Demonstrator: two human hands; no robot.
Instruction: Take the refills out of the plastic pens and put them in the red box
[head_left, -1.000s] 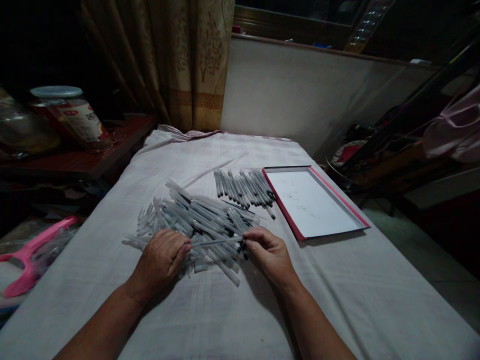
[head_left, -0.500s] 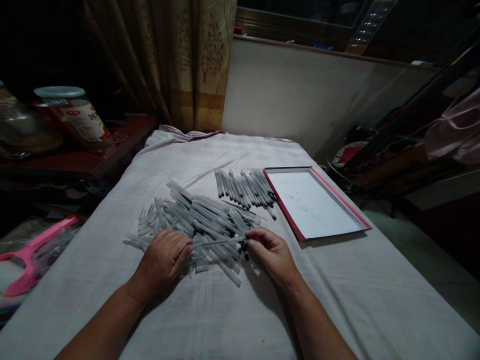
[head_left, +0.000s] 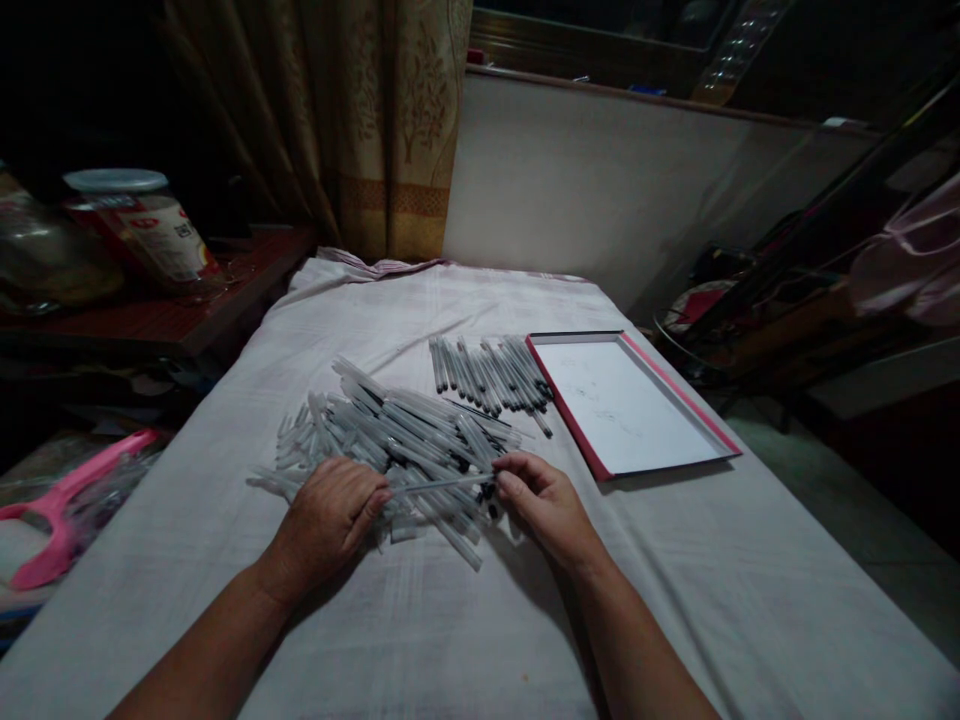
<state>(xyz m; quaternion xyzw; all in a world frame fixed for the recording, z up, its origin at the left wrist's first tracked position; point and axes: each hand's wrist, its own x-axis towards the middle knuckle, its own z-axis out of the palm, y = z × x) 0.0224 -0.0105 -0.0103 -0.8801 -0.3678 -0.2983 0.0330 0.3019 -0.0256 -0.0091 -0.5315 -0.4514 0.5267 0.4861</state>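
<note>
Change: next to nothing over the last second — both hands keep the same pose, and the tube between them has shifted only very slightly.
Meaning: the work seems to be at the same stage, with this one piece not yet let go by either hand.
Held tube: a slim pen tube, straight, greyish and see-through, lying almost level between the hands, its right end a little higher. Whether its right tip is dark I cannot tell, as black tips lie just behind it.
Left hand: the left hand has its fingers curled in, thumb pressed to the forefinger, gripping the tube's left end.
Right hand: the right hand pinches the other end between thumb and forefinger.
Heap: a loose heap of clear tubes, crossed at all angles, lies behind and below the held one.
Row: black-tipped pens lie side by side beyond, near the shallow red-edged tray.
Surface: all on a desk spread with white cloth.
</note>
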